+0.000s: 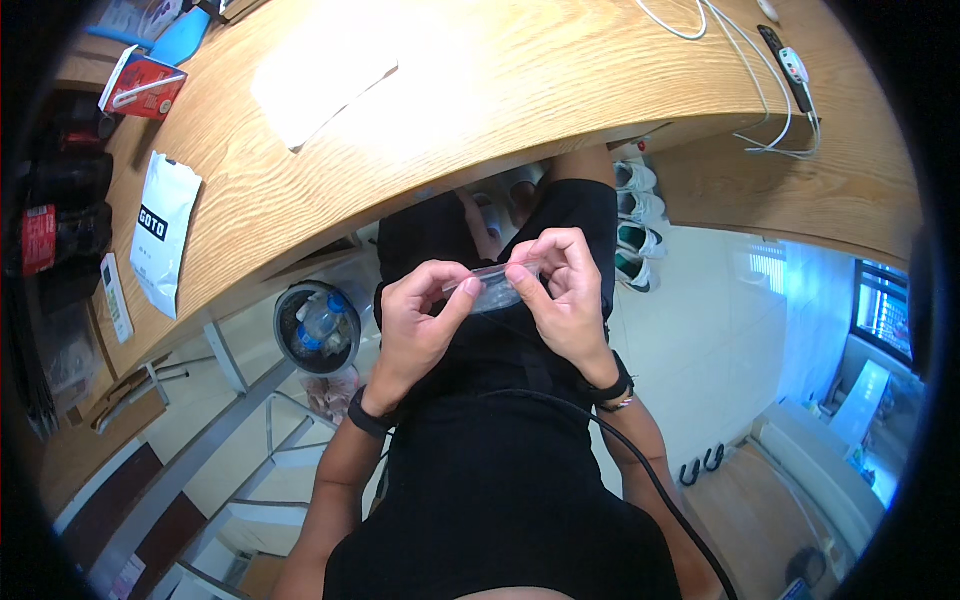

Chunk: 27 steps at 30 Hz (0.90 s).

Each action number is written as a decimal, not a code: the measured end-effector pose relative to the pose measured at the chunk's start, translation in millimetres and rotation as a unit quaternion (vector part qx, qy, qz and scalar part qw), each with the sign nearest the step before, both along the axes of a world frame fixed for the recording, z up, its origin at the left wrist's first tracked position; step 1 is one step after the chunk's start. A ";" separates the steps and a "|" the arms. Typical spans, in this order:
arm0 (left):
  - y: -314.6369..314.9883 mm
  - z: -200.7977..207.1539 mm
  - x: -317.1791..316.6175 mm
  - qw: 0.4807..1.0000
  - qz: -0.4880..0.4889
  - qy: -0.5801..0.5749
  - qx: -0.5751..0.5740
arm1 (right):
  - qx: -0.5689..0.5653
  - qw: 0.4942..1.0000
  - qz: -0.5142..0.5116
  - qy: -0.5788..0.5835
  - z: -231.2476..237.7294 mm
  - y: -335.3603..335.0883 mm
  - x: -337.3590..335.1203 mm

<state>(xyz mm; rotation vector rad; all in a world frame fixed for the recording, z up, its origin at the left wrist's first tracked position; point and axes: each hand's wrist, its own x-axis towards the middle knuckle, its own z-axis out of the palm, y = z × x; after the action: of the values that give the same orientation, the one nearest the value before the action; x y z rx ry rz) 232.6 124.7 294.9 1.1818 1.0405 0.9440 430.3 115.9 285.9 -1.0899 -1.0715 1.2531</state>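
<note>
Above my lap, in front of the desk's edge, a small clear plastic bag (496, 291) is stretched between my two hands. My left hand (424, 312) pinches its left top corner between thumb and fingers. At the other top corner, my right hand (562, 294) grips the bag the same way. Something pale seems to lie inside the bag, too small and glossy to make out.
The wooden desk (480, 95) curves ahead, bearing a white sheet (325, 90), a white pouch (163, 235), a red box (147, 88) and white cables (745, 60). Below stand a trash bin (290, 345) at left and several shoes (640, 208) at right. A black cable (640, 455) crosses my body.
</note>
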 end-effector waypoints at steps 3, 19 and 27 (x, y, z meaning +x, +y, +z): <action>0.0 -0.3 1.1 1.000 0.008 0.023 -0.003 | 0.000 1.000 -0.001 -0.011 6.8 0.8 -0.1; 2.7 9.8 9.3 0.998 0.006 0.043 0.052 | -0.010 0.999 0.023 -0.028 8.1 -2.6 -6.4; 3.1 7.3 8.8 0.997 0.011 0.062 0.047 | -0.010 1.000 -0.007 -0.017 15.2 -0.4 -8.5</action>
<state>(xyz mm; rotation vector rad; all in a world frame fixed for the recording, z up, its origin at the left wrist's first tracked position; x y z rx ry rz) 241.4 127.8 302.2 1.3232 1.1209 0.9550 421.9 115.4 301.1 -1.1359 -1.0779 1.2393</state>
